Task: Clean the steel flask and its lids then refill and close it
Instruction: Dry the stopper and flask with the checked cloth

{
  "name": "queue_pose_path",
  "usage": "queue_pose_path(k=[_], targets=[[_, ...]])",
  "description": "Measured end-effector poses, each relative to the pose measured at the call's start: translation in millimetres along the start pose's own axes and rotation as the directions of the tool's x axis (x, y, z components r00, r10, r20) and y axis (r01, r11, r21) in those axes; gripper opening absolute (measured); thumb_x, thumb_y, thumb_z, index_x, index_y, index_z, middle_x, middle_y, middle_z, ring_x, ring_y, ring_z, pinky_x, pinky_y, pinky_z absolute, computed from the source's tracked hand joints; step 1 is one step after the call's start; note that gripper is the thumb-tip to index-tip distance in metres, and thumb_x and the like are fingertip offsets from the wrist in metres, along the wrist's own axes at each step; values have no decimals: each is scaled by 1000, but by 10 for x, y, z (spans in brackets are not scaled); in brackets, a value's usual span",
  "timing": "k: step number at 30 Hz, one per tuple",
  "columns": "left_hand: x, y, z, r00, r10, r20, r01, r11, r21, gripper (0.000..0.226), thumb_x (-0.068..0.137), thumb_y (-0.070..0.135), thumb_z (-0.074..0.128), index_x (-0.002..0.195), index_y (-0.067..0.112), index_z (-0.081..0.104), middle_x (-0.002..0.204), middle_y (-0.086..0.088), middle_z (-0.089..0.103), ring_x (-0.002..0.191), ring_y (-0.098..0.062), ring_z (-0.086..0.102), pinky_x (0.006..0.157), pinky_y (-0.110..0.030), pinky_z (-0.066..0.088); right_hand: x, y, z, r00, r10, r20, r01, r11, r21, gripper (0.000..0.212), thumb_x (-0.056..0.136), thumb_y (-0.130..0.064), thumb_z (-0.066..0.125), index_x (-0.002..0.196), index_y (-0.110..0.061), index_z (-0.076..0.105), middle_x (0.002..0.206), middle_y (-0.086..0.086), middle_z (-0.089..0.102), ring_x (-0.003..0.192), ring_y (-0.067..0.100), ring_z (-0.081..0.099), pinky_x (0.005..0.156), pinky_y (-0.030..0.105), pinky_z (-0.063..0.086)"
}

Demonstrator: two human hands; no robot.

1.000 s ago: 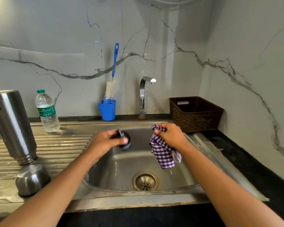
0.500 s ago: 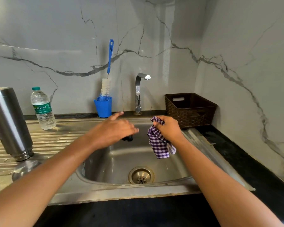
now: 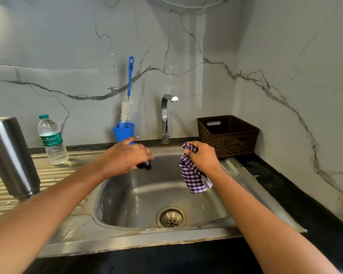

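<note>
A person's left hand (image 3: 127,158) holds a dark lid (image 3: 145,166), right hand (image 3: 203,158) grips a checked cloth (image 3: 193,177); the neck-down steel flask (image 3: 12,159) likely awaits refilling.

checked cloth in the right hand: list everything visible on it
The checked cloth is purple-and-white woven fabric that looks soft, and it is bunched and crumpled. The right hand grips its upper part, with one corner poking up above the hand. The rest hangs loose below, in the air over the basin of the sink. It seems to touch nothing but the hand. Whether it is wet or dry cannot be told.
</note>
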State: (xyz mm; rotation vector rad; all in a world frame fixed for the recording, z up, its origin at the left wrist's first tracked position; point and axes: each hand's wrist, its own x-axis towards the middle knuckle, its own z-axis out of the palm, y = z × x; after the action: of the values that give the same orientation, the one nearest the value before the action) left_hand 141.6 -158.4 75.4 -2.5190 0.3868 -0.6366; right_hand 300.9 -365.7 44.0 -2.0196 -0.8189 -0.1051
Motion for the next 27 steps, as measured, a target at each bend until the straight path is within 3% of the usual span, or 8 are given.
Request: queue_pose_path(k=[2,5,9,11,15,18,23,27], targets=[[-44,-15,76,941,-336,-37,313,909,-275,63,61,26,87,119,25,63,115,5,66,106,-18,62,98,-38,43,-2,-4,-7,1000,0,6,0,1000,16,38,91,-28,60,128,-17,57,121,4,62,111,18,57,93,26,45],[-67,152,125,827,-557,71,484,644,-593,65,61,29,87,121,26,62,114,6,63,103,-9,58,95,-28,44,-37,-66,-2,998,-36,43,30,992,124,38,89,-29,64,125,-19,58,118,0,63,107,13,57,84,17,43],[-53,440,128,692,-670,269,447,105,-889,61,55,32,85,112,39,62,106,15,67,98,5,62,85,-12,43,-159,-247,38,967,-234,101,213,959,185,41,88,-26,65,127,-23,56,118,-3,63,103,10,59,86,20,50],[-62,514,131,681,-672,291,372,-26,-928,65,51,37,84,113,38,63,106,13,70,101,3,63,87,-14,45,-207,-304,86,932,-338,128,316,934,167,43,87,-27,65,129,-24,56,121,-4,62,106,7,57,93,24,48],[-63,610,85,680,-666,305,215,-217,-952,81,34,53,90,107,29,66,100,6,74,92,-9,69,71,-20,55,-250,-319,171,841,-491,226,478,871,112,48,86,-23,67,132,-22,53,128,-3,58,115,5,51,99,17,36],[-79,581,63,645,-651,399,211,-350,-913,93,24,61,89,106,24,66,97,-1,74,88,-17,71,64,-24,56,-237,-307,163,804,-547,233,548,834,67,45,85,-21,68,128,-17,57,124,0,60,115,9,52,99,17,36],[-127,589,51,636,-547,544,294,-480,-827,98,19,66,87,100,14,69,91,-12,73,77,-21,70,56,-27,56,-254,-299,213,828,-501,251,492,864,103,32,84,-23,69,114,-17,62,108,-6,63,98,1,54,84,9,39],[-78,642,26,634,-542,551,262,-520,-813,104,21,68,85,105,10,65,90,-11,74,77,-20,71,57,-26,57,-253,-301,237,867,-477,143,475,879,45,24,88,-24,64,111,-19,60,104,-7,63,94,3,55,82,17,42]])
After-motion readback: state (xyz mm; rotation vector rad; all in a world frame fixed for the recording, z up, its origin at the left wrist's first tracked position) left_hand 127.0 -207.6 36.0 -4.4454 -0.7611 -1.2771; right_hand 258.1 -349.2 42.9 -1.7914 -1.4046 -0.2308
